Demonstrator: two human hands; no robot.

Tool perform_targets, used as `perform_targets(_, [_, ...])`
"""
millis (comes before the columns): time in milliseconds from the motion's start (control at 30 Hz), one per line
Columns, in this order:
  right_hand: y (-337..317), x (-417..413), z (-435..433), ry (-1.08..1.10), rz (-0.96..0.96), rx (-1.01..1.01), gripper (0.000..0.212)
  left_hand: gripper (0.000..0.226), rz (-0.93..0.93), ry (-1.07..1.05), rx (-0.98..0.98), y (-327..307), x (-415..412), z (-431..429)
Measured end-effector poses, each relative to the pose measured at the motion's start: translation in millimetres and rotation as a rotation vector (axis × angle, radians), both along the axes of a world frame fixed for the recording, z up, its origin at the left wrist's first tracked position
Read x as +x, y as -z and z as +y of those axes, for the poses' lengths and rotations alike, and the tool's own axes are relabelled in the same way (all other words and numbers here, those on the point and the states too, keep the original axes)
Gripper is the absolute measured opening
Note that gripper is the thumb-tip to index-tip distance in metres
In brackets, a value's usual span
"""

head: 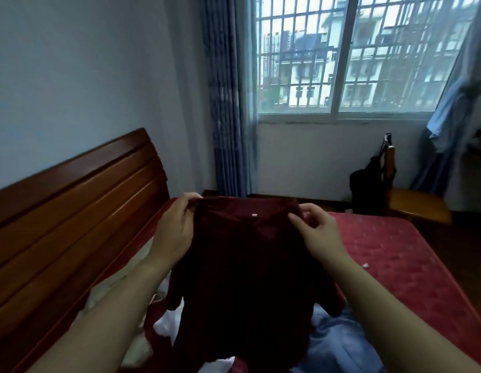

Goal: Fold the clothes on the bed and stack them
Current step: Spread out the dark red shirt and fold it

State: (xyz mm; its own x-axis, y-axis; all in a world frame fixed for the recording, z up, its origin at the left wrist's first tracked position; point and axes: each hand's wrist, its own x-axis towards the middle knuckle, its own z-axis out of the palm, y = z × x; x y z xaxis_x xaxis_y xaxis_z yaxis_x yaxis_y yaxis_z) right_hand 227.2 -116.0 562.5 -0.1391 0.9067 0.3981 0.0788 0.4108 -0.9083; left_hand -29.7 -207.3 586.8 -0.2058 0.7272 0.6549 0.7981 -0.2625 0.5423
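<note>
A dark maroon garment [244,278] hangs in the air above the bed, its top edge stretched between my hands and a small pale tag near the collar. My left hand [175,227] pinches the top left corner. My right hand [318,230] pinches the top right corner. Beneath it lie more clothes: white pieces [166,321] at the lower left and a light blue garment [339,343] at the lower right. The hanging cloth hides the rest of the pile.
The bed has a red quilted mattress [400,259] stretching right and a wooden headboard [72,211] on the left. A wooden chair [414,203] with a black bag [365,184] stands by the window wall. Curtains hang at both sides of the window.
</note>
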Motion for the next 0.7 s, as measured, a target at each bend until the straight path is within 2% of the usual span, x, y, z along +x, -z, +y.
perform_targets(100, [-14.9,0.0,-11.2,0.039,0.033,0.146,0.009,0.023,-0.039,-0.013,0.089,-2.9,-6.5,8.9])
perform_targets(233, [-3.8,3.3,-22.9,0.089,-0.233,0.181,0.009,0.018,0.085,0.018,-0.033,20.3,-11.6,21.1])
perform_targets(333, [-8.3,10.3,-23.3,0.254,-0.236,0.287,0.010,0.018,0.144,0.044,0.037,23.3,-16.6,31.4])
perform_targets(400, [-10.5,13.0,-22.1,0.316,-0.281,0.279,0.009,0.016,0.106,0.056,0.002,26.0,-14.7,37.0])
perform_targets(467, [-2.1,13.4,-25.3,0.370,-0.419,0.197,0.009,0.014,0.089,0.086,-0.074,38.1,-7.8,38.2])
perform_targets(533, [5.0,10.6,-33.3,0.456,-0.449,0.123,0.006,0.007,0.004,0.112,-0.115,48.1,5.2,37.7])
perform_targets(633, [-1.6,-1.0,-45.0,0.583,-0.317,0.142,0.006,0.015,-0.268,0.126,-0.129,42.3,36.3,43.1])
perform_targets(700, [-7.3,-19.7,-52.8,0.527,-0.290,0.169,0.006,0.012,-0.344,0.240,-0.169,35.5,56.2,46.5])
